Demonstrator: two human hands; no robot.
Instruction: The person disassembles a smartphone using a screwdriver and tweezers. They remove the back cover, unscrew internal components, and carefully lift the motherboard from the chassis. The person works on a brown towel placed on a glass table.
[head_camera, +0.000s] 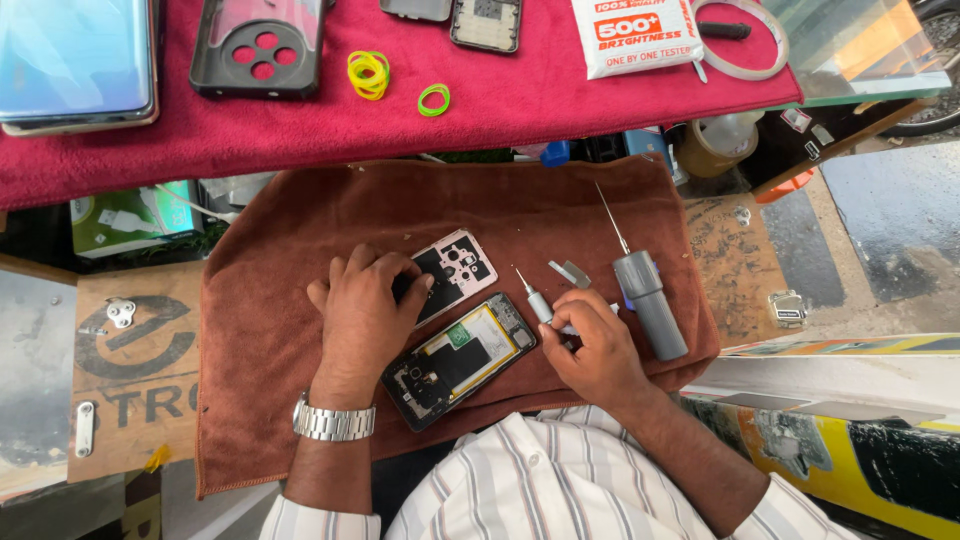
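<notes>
An opened smartphone (460, 360) with its back off lies on a brown towel (260, 340), showing its battery and circuit board. My left hand (362, 310) rests fingers-down on a pink-edged inner frame piece (458, 268) just above the phone. My right hand (598, 350) grips a small silver screwdriver (533, 298), its tip pointing up-left, beside the phone's upper right corner. A small grey metal piece (571, 272) lies just above that hand.
A grey electric screwdriver (648, 300) with a long thin bit lies right of my right hand. On the red cloth (520, 90) behind are a black phone case (258, 45), yellow and green rubber bands (368, 73), a white packet (634, 34) and a tape roll (745, 40).
</notes>
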